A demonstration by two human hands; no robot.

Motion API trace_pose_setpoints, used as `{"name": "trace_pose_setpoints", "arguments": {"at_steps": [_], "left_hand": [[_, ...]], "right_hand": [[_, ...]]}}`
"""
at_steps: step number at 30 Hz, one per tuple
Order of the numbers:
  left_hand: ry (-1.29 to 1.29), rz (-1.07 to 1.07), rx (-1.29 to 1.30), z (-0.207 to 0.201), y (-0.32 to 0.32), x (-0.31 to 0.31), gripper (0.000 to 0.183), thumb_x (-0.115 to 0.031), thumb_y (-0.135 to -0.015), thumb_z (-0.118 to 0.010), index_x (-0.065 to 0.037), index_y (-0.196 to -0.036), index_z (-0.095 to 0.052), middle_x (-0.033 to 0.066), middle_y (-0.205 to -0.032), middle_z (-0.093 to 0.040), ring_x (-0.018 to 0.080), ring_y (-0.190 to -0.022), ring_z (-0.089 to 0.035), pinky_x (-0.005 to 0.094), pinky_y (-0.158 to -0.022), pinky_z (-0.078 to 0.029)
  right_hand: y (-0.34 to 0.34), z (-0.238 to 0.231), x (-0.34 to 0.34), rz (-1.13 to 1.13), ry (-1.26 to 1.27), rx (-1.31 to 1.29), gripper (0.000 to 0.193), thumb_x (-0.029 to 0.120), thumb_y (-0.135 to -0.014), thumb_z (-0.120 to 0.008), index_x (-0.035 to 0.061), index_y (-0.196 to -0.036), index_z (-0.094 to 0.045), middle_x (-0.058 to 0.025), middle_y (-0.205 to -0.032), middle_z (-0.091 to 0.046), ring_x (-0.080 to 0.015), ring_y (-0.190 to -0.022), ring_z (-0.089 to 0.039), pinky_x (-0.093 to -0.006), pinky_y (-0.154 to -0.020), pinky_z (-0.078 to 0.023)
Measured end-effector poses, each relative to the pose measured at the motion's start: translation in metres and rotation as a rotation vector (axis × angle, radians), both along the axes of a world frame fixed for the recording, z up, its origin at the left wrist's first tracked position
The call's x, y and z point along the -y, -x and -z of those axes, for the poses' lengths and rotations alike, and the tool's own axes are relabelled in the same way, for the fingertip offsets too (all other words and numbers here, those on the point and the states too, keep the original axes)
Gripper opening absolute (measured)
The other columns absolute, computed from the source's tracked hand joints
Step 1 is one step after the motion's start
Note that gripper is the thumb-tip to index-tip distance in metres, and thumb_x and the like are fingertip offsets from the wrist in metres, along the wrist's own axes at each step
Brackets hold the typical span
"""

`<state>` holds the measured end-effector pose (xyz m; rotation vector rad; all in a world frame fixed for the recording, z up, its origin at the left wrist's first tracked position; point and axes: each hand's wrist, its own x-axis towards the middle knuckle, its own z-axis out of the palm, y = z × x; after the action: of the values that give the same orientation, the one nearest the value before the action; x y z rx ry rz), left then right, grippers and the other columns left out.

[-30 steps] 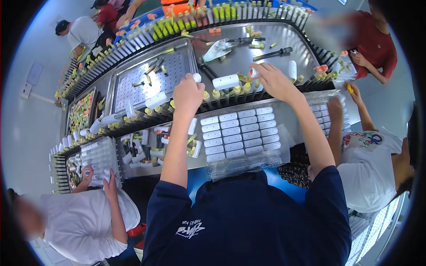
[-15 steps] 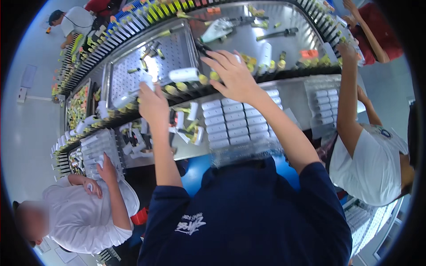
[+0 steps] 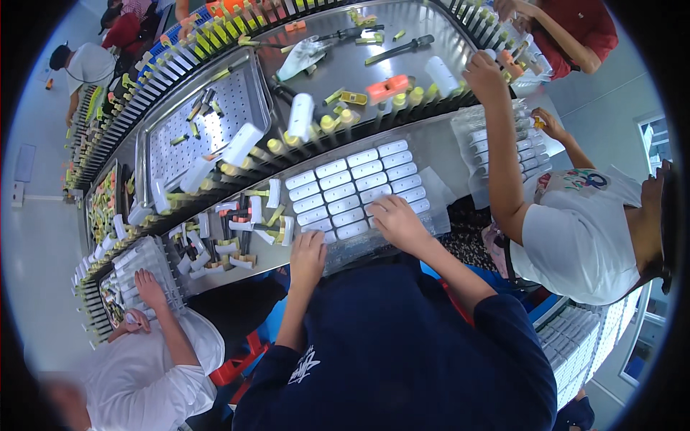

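A clear plastic tray (image 3: pixel 366 253) in front of me carries rows of white oblong casings (image 3: pixel 347 202). My left hand (image 3: pixel 309 256) is at the tray's near left corner, fingers stretched forward against the front-row casing. Over the near right part of the tray lies my right hand (image 3: pixel 397 221), its fingers slightly apart and touching casings. Neither hand shows anything gripped, though the spots beneath the fingertips are hidden. Beyond the tray, white casings such as this upright one (image 3: pixel 300 117) sit on yellow-tipped holders (image 3: pixel 328 124) of a black rail.
Left of the tray lies a pile of white, yellow and black clamp-like parts (image 3: pixel 215 241). Behind the rail are a perforated metal tray (image 3: pixel 169 147), a pale glove (image 3: pixel 302 57), a black-handled tool (image 3: pixel 402 49) and an orange block (image 3: pixel 387 89). Co-workers work on both sides.
Both hands have drawn back from the holders on the rail to the near edge of the casing tray. The view has shifted. More casings now show upright or leaning on the holders.
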<state>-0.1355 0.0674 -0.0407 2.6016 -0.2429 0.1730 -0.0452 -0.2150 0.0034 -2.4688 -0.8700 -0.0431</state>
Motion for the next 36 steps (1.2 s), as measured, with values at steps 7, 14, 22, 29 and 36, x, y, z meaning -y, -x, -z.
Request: {"name": "trace_pose_setpoints", "arguments": {"at_steps": [7, 14, 22, 29, 36], "left_hand": [[-0.171, 0.145, -0.054, -0.006, -0.016, -0.003, 0.042, -0.014, -0.084, -0.082, -0.004, -0.121, -0.066, 0.0132, -0.112, -0.065, 0.0357, -0.114, -0.061, 0.0465, -0.097, -0.050], [0.213, -0.054, -0.095, -0.085, -0.032, 0.001, 0.035, -0.013, -0.099, -0.071, 0.001, -0.129, -0.062, 0.0182, -0.110, -0.068, 0.0373, -0.104, -0.066, 0.0486, -0.095, -0.052], [0.440, -0.489, 0.425, -0.133, -0.177, 0.010, 0.031, -0.020, -0.110, -0.057, 0.006, -0.126, -0.064, 0.0167, -0.091, -0.065, 0.0269, -0.079, -0.062, 0.0439, -0.076, -0.050], [0.201, -0.571, 0.174, -0.174, -0.200, -0.034, 0.041, -0.029, -0.109, -0.055, 0.009, -0.126, -0.061, 0.0281, -0.100, -0.074, 0.0435, -0.092, -0.074, 0.0516, -0.083, -0.055], [-0.406, -0.660, 0.065, -0.144, -0.204, -0.074, 0.037, -0.032, -0.107, -0.060, 0.000, -0.125, -0.056, 0.0258, -0.106, -0.070, 0.0467, -0.094, -0.073, 0.0560, -0.079, -0.060]], "right_hand": [[0.011, 0.042, 0.014, -0.019, 0.125, 0.043, 0.039, 0.014, -0.087, -0.074, 0.0100, -0.125, -0.068, -0.0069, -0.120, -0.065, -0.0291, -0.122, -0.060, -0.0480, -0.107, -0.047], [0.013, 0.052, 0.013, -0.020, 0.237, 0.180, 0.035, 0.015, -0.091, -0.064, 0.0086, -0.125, -0.065, -0.0072, -0.120, -0.062, -0.0262, -0.123, -0.059, -0.0523, -0.113, -0.044], [0.003, 0.049, 0.016, -0.120, 0.332, 0.140, 0.039, 0.014, -0.091, -0.065, 0.0076, -0.130, -0.063, -0.0094, -0.122, -0.061, -0.0271, -0.125, -0.059, -0.0550, -0.117, -0.042], [0.007, 0.049, 0.017, -0.053, 0.250, 0.135, 0.040, 0.012, -0.091, -0.064, 0.0052, -0.131, -0.061, -0.0110, -0.120, -0.063, -0.0294, -0.125, -0.060, -0.0584, -0.119, -0.040], [0.003, -0.008, 0.019, 0.077, -0.136, -0.154, 0.038, 0.012, -0.099, -0.066, -0.0008, -0.134, -0.057, -0.0198, -0.116, -0.068, -0.0374, -0.115, -0.068, -0.0577, -0.110, -0.047]]}}
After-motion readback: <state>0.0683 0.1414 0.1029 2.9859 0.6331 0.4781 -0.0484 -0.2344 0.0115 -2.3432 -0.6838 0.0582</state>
